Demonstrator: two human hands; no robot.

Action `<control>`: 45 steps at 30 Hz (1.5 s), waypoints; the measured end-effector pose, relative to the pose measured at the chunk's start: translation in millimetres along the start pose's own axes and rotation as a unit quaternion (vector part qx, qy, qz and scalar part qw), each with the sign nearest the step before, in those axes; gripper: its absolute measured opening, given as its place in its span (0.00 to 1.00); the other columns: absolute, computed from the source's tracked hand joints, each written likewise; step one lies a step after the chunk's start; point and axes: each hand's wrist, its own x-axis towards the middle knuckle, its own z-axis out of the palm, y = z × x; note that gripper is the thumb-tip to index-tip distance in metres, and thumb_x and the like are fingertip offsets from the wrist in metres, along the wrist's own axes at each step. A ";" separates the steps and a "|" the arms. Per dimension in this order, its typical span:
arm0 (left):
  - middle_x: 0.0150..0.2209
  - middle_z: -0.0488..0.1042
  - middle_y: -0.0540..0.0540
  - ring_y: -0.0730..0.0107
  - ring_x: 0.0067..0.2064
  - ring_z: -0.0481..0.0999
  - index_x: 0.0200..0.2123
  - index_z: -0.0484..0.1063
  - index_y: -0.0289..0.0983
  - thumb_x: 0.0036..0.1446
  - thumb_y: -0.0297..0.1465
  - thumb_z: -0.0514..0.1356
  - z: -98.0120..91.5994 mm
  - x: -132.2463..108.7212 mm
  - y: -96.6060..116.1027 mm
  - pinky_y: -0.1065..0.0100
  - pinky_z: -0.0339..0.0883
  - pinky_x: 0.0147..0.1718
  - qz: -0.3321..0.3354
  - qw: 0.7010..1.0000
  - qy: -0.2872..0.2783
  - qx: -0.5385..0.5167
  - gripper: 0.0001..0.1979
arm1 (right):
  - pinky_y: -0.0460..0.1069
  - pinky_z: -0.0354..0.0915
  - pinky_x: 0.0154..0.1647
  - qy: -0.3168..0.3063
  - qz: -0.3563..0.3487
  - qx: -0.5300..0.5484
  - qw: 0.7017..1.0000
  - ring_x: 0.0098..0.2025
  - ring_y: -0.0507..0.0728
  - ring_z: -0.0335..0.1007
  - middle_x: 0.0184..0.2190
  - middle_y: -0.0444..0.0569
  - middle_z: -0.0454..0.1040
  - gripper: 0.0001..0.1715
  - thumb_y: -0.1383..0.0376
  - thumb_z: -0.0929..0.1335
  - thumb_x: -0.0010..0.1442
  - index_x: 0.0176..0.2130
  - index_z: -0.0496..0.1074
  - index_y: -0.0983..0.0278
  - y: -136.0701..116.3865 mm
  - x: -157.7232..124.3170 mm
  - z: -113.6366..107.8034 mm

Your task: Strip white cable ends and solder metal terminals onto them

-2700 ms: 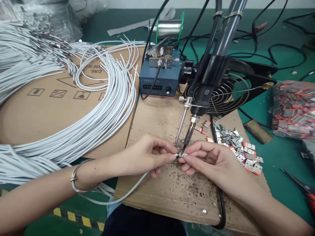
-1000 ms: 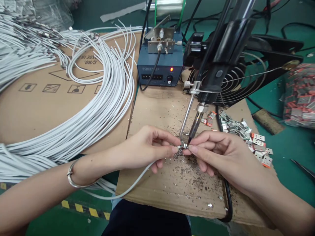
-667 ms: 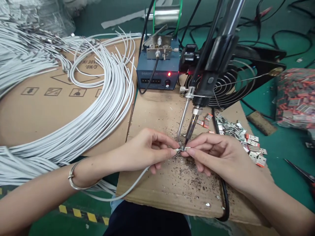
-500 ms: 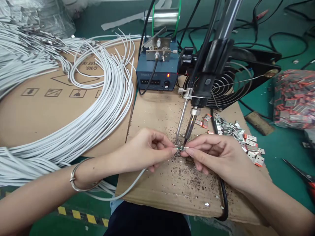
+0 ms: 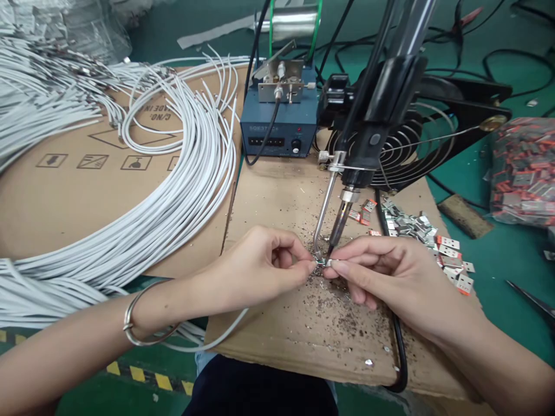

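My left hand (image 5: pixel 284 260) pinches the end of a white cable (image 5: pixel 228 337), whose length trails back beneath my wrist. Between thumb and forefinger, my right hand (image 5: pixel 368 268) grips a small metal USB connector (image 5: pixel 330 263). Cable end and connector meet under the tip of a mounted soldering iron (image 5: pixel 337 228); fingertips partly hide the joint. A thin metal solder feed tube (image 5: pixel 324 214) comes down beside the iron and ends just above the joint.
A blue solder feeder (image 5: pixel 277 127) carries a solder spool (image 5: pixel 292 24). White cables (image 5: pixel 191 190) lie in a big bundle on the left. Loose USB connectors (image 5: pixel 416 228), a fan (image 5: pixel 403 144), a bag of connectors (image 5: pixel 524 173) and scissors (image 5: pixel 531 297) are on the right.
The feeder's red light has gone from bright to dim. The view has shifted slightly; both hands stay close together at the iron tip, still holding cable and connector.
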 end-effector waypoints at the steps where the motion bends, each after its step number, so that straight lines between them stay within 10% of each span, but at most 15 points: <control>1: 0.19 0.63 0.54 0.79 0.21 0.59 0.26 0.70 0.33 0.51 0.34 0.59 0.2 -0.3 0.2 0.75 0.52 0.19 -0.002 1.000 0.000 -0.003 0.09 | 0.39 0.61 0.10 -0.001 -0.001 0.002 1.000 0.14 0.46 0.63 0.23 0.50 0.79 0.06 0.62 0.74 0.48 0.27 0.77 0.64 0.3 -0.1 -0.4; 45: 0.22 0.68 0.50 0.77 0.23 0.62 0.31 0.74 0.33 0.55 0.36 0.58 -3.7 -1.0 -6.1 0.73 0.56 0.21 0.041 0.998 -0.013 0.051 0.11 | 0.41 0.60 0.12 0.011 -0.007 -0.011 1.000 0.14 0.47 0.61 0.21 0.49 0.78 0.08 0.63 0.75 0.43 0.25 0.76 0.63 -6.9 -0.4 2.8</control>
